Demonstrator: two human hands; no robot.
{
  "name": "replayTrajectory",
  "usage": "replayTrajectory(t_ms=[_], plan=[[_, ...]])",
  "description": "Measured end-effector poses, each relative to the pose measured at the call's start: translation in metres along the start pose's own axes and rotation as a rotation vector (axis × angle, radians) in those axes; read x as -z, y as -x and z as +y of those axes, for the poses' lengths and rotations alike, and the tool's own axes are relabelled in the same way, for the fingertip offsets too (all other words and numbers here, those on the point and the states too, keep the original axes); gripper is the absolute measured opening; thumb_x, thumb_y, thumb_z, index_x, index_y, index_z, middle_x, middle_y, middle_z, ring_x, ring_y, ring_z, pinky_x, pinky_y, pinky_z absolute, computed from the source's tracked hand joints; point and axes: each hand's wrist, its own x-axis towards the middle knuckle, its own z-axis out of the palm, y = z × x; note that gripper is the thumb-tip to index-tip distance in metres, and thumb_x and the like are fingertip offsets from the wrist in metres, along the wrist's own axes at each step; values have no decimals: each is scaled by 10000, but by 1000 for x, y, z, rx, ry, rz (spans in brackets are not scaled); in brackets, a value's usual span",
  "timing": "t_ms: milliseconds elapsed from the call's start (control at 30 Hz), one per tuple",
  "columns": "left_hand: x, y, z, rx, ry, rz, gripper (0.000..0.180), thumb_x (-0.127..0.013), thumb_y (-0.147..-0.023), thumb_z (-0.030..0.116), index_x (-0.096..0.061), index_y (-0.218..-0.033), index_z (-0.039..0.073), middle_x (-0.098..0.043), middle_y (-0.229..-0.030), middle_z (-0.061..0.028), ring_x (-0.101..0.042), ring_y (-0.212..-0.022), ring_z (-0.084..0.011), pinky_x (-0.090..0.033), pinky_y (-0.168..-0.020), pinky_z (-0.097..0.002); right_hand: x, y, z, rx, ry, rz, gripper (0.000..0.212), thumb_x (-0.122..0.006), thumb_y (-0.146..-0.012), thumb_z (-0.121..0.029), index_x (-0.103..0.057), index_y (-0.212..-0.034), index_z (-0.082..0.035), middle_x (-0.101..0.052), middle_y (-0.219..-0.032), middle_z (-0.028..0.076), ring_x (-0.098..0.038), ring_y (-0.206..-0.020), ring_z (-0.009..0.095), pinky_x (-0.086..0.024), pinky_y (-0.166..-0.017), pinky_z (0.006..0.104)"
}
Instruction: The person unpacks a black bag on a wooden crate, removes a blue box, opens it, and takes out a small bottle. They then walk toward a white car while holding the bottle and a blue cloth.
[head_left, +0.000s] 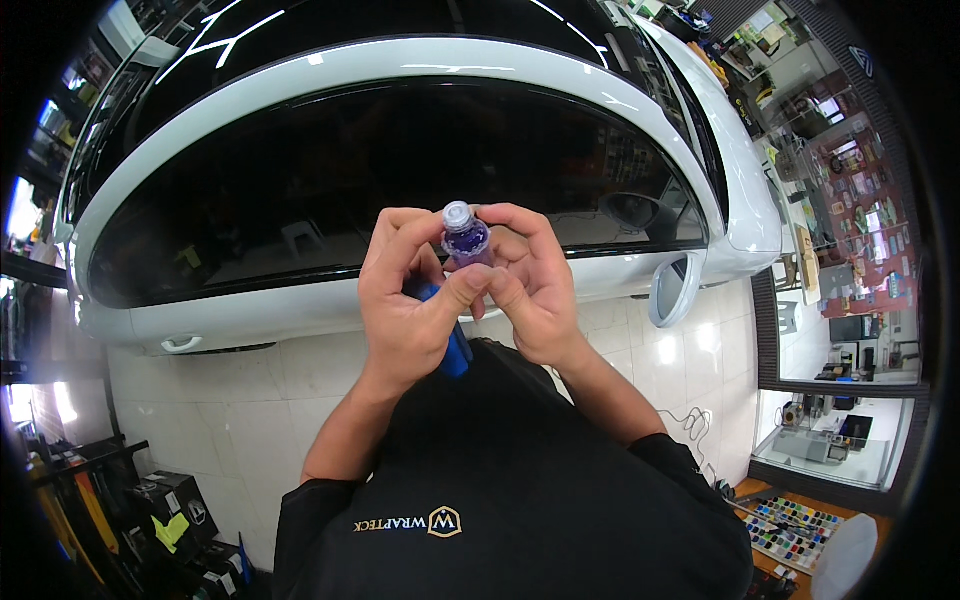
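A small clear bottle [466,240] with dark purple liquid stands nearly upright in front of my chest, its pale top facing up. Fingers of my left hand [402,305] close round its left side, while those of my right hand [537,300] press on the other side. Both thumbs meet low on the bottle and cover its base. A flat blue thing [456,352] is also tucked in my left hand, sticking out below the palm; its kind is mostly hidden. Just beyond my hands is the dark side window [330,180] of a white car [270,308].
The car's side mirror [674,290] juts out to my right. Pale floor tiles [290,410] lie below. Black boxes [172,505] stand at lower left. Cables [690,425] run over the floor at right, near a board of coloured pieces [795,530].
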Motion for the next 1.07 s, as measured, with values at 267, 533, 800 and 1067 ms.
replayTrajectory(t_ms=[267,533,800,1067], plan=[[5,-14,15,-249,-89,116,480,-922,-773,146,-690,-1182,54,-636,-1088,-89,-494,-645,-61,-419,-552,-194,-2,-1,-3,-40,-113,-20,458,-570,-1091,-297,-487,-1417,14,-612,-1064,73,-592,-850,99,-516,-730,264],[25,-22,26,-503,-317,-55,278,-841,-795,-10,-701,-1026,56,-673,-975,-105,-671,-746,-178,-528,-555,-264,-5,3,-3,-57,-79,-83,460,-537,-1102,-329,-485,-1405,12,-613,-1072,70,-583,-825,115,-492,-713,269],[31,-26,27,-528,-334,-90,208,-806,-768,-73,-699,-914,31,-665,-937,-98,-644,-705,-173,-520,-570,-278,-17,11,1,-75,-188,-21,411,-536,-1103,-268,-505,-1405,9,-620,-1044,55,-585,-816,91,-493,-700,254],[14,-12,17,-582,-340,-130,182,-847,-749,43,-740,-894,66,-669,-960,-75,-671,-751,-235,-536,-614,-324,-17,12,-2,-22,-220,7,460,-556,-1095,-321,-490,-1437,-21,-634,-1087,60,-602,-853,95,-499,-703,243]])
